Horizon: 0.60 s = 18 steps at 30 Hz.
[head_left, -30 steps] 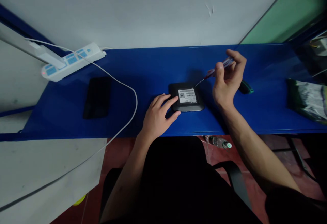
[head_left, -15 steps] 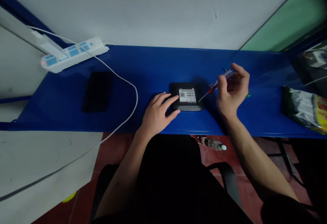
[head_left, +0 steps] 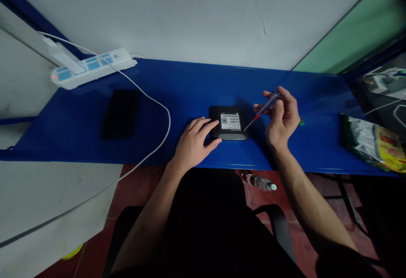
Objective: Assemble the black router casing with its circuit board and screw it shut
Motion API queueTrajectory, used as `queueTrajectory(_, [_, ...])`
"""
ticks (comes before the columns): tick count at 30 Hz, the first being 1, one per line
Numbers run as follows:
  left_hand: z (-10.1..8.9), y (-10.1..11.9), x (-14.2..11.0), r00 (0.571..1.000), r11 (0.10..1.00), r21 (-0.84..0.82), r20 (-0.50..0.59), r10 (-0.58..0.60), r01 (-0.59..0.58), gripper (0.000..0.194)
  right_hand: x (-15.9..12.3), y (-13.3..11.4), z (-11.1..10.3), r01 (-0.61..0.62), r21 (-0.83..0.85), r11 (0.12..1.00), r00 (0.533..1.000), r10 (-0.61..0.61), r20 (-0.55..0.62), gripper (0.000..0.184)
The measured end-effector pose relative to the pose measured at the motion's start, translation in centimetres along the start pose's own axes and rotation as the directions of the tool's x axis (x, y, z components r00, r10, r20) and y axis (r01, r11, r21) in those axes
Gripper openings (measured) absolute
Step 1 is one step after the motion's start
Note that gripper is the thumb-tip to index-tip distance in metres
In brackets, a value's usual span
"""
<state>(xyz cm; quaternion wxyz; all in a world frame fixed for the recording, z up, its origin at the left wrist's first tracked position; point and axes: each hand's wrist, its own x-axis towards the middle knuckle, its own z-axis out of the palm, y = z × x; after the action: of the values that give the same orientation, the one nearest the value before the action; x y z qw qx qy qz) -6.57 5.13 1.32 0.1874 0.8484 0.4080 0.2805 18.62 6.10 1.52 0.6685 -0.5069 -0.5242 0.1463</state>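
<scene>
A flat black box-shaped device [head_left: 233, 136] with a white printed label [head_left: 230, 122] lies on the blue table, label side up. My left hand [head_left: 196, 141] rests at its left side, fingers spread, with the index fingertip on the casing and the thumb at the near edge. In my right hand [head_left: 283, 119] is a screwdriver [head_left: 266, 106] with a clear purplish handle and a red collar. Its thin shaft slants down left, and the tip meets the device near the lower right corner of the label. Whether a screw sits under the tip is too small to tell.
A white power strip [head_left: 119, 60] stands at the back left, its white cable [head_left: 169, 121] looping across the blue table [head_left: 190, 81]. A dark flat object [head_left: 120, 114] lies left. At right is a shiny food bag [head_left: 368, 136]; below, a plastic bottle [head_left: 261, 182] on the floor.
The view has shifted slightly. The fingers of my right hand have changed their hold on the screwdriver handle, now stretched further along it. The tip stays at the same corner; my left hand keeps its place.
</scene>
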Motion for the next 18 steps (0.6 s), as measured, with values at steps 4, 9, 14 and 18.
queueTrajectory(4, [-0.04, 0.07, -0.03, 1.000, 1.000, 0.001, 0.003, -0.002, 0.002, 0.046, 0.36, 0.09, 0.10, 0.027, 0.008, 1.000, 0.999, -0.027, -0.046, 0.032])
queueTrajectory(9, [0.03, 0.01, -0.01, 1.000, 1.000, -0.005, -0.008, -0.002, 0.002, 0.045, 0.38, 0.06, 0.12, 0.056, 0.001, 0.998, 0.997, -0.055, -0.060, 0.027])
queueTrajectory(14, [0.02, -0.04, -0.02, 1.000, 1.000, 0.002, 0.000, -0.002, 0.002, 0.044, 0.10, -0.19, -0.07, -0.005, 0.016, 1.000, 1.000, 0.005, 0.002, 0.029])
queueTrajectory(18, [-0.04, -0.01, -0.08, 1.000, 1.000, 0.009, 0.001, 0.000, 0.000, 0.041, 0.24, -0.33, -0.07, -0.006, 0.012, 1.000, 1.000, 0.006, -0.001, 0.032])
